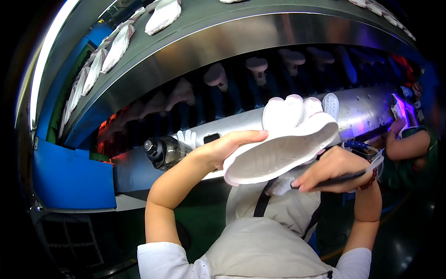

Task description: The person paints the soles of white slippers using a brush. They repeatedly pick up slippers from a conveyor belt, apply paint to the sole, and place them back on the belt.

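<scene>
Left hand [223, 151] clamped on the edge of a white sole [283, 149], holding it tilted, underside up, right in front of the conveyor [362, 111]. Right hand [332, 172] closed around a dark brush [325, 181], bristle end just under the sole's near edge, touching or nearly so, hard to tell. Looks like mid-job: sole surface looks uniformly white with a few faint lines, so can't say how much of it has been coated yet. More soles [288, 109] stacked upright just behind the held one, presumably waiting their turn.

No real worktop here, just the steel ledge of the conveyor with a dark bottle [162, 151] lying to the left of the sole. Inside the conveyor tunnel, pinkish shoe lasts [216, 75] hanging in a row, orange glow at the left end. Up on top of the conveyor hood, a line of white soles [118, 46]. Blue panel [74, 176] at lower left of the machine, green floor below. Another person's arm [406, 144] far right of the conveyor, under purple light.
</scene>
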The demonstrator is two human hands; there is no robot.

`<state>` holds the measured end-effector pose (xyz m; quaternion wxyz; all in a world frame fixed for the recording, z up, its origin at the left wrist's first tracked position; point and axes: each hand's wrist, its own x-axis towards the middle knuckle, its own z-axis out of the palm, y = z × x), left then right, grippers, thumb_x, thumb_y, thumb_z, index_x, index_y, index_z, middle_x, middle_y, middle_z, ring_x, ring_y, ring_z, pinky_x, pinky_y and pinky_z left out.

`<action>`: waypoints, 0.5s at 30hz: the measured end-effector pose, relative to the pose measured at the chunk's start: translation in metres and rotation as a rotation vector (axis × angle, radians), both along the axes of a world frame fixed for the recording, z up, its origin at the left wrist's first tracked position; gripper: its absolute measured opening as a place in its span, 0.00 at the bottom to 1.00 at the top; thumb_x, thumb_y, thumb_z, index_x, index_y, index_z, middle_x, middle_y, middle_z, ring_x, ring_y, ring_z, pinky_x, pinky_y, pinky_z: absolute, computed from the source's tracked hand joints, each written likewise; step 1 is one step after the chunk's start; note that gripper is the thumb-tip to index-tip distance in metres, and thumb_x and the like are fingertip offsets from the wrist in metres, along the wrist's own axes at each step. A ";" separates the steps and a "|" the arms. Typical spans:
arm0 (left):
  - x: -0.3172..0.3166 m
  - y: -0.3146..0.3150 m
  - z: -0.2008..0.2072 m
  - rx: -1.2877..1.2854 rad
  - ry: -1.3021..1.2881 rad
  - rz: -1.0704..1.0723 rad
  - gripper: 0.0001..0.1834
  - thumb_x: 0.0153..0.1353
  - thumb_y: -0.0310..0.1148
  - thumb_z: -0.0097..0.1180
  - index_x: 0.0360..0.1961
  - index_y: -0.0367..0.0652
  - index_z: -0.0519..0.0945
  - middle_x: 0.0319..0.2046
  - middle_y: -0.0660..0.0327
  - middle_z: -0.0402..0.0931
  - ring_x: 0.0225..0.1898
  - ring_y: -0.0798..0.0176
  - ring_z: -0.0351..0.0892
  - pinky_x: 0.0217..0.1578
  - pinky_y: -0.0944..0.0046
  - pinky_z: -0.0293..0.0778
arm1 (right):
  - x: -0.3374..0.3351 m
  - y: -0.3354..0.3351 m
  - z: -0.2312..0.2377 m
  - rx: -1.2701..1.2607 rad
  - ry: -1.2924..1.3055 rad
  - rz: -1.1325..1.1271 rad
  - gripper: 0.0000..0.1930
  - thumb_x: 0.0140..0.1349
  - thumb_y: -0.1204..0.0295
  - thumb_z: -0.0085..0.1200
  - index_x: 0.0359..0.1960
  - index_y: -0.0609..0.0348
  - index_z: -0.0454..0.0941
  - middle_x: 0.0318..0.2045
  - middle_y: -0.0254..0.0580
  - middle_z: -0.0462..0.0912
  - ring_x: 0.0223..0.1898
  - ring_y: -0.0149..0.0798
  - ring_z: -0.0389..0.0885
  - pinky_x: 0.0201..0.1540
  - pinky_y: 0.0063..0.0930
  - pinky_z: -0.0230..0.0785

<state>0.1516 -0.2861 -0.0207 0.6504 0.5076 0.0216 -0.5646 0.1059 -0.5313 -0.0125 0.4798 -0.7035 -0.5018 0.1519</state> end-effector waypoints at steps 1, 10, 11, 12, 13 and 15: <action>-0.001 0.002 0.001 -0.010 0.041 0.014 0.31 0.51 0.50 0.47 0.49 0.34 0.65 0.43 0.50 0.68 0.41 0.62 0.70 0.39 0.68 0.67 | 0.001 -0.001 -0.008 0.056 0.070 -0.104 0.07 0.46 0.79 0.54 0.29 0.60 0.76 0.31 0.41 0.79 0.35 0.38 0.77 0.40 0.24 0.69; -0.005 0.016 0.003 0.135 -0.132 0.120 0.29 0.50 0.49 0.49 0.46 0.35 0.68 0.40 0.51 0.70 0.36 0.65 0.73 0.34 0.70 0.69 | 0.006 -0.023 -0.025 0.144 0.101 -0.300 0.07 0.45 0.82 0.54 0.29 0.63 0.76 0.33 0.44 0.78 0.37 0.36 0.77 0.42 0.24 0.68; -0.002 0.017 0.002 0.173 -0.155 0.114 0.29 0.50 0.48 0.49 0.45 0.35 0.69 0.39 0.51 0.71 0.36 0.65 0.73 0.34 0.70 0.69 | 0.010 -0.026 -0.027 0.077 0.089 -0.286 0.07 0.46 0.82 0.53 0.29 0.63 0.76 0.33 0.45 0.78 0.37 0.37 0.77 0.42 0.24 0.68; 0.000 0.017 0.002 0.210 -0.178 0.108 0.28 0.50 0.48 0.49 0.45 0.35 0.69 0.39 0.51 0.71 0.35 0.65 0.73 0.34 0.70 0.69 | 0.007 -0.026 -0.033 0.056 0.146 -0.279 0.07 0.46 0.81 0.54 0.29 0.63 0.76 0.33 0.45 0.78 0.37 0.37 0.77 0.42 0.24 0.68; -0.001 0.016 -0.001 0.225 -0.202 0.143 0.28 0.50 0.48 0.50 0.44 0.35 0.70 0.38 0.51 0.71 0.35 0.65 0.73 0.34 0.70 0.68 | 0.002 -0.027 -0.036 0.036 0.205 -0.273 0.07 0.46 0.81 0.54 0.29 0.63 0.76 0.33 0.45 0.78 0.37 0.37 0.77 0.42 0.24 0.68; -0.007 0.022 -0.004 0.283 -0.242 0.239 0.27 0.50 0.48 0.50 0.43 0.34 0.71 0.37 0.51 0.71 0.35 0.65 0.73 0.34 0.70 0.68 | -0.002 -0.028 -0.025 -0.106 0.119 -0.210 0.08 0.44 0.82 0.54 0.29 0.64 0.76 0.33 0.45 0.78 0.38 0.37 0.77 0.43 0.25 0.67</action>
